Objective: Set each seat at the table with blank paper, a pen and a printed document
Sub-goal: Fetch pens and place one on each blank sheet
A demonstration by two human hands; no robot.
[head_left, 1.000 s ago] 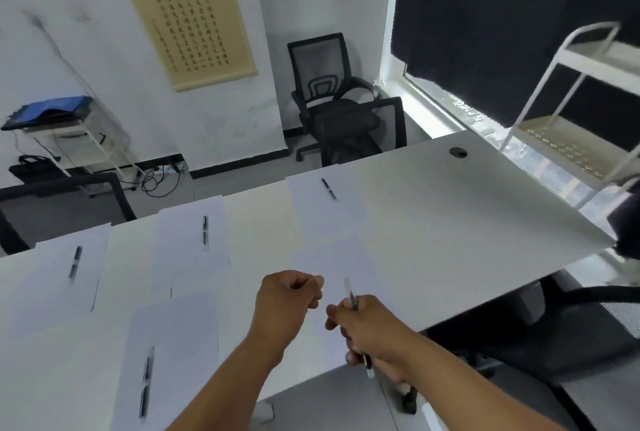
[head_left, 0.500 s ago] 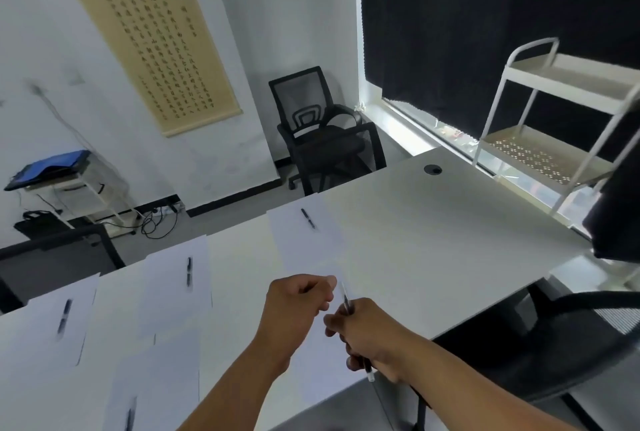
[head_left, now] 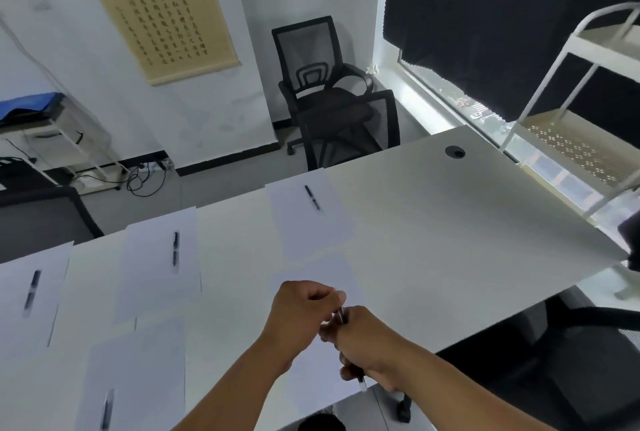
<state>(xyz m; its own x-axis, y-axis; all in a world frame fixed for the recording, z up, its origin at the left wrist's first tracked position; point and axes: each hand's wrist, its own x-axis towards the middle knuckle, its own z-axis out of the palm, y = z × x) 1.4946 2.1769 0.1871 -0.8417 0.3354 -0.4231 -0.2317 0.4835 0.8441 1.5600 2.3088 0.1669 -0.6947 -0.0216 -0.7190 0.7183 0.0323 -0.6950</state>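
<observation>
Holding the pen [head_left: 350, 344] in my right hand [head_left: 367, 344], fingers curled round the barrel, while my left hand [head_left: 301, 313] pinches near its upper end with thumb and forefinger, the other fingers curled in. It hangs above the blank sheet [head_left: 322, 278] at the near edge of the table [head_left: 450, 222]. Light, stiff, smooth plastic, I'd say, so it could slip or roll; mid-barrel is the safest grip. Long axis runs roughly away from me, upper end tipped toward the far side, lower tip poking out below my right fist. The other sheets I can see already carry pens, like that far sheet's pen [head_left: 312, 198].
</observation>
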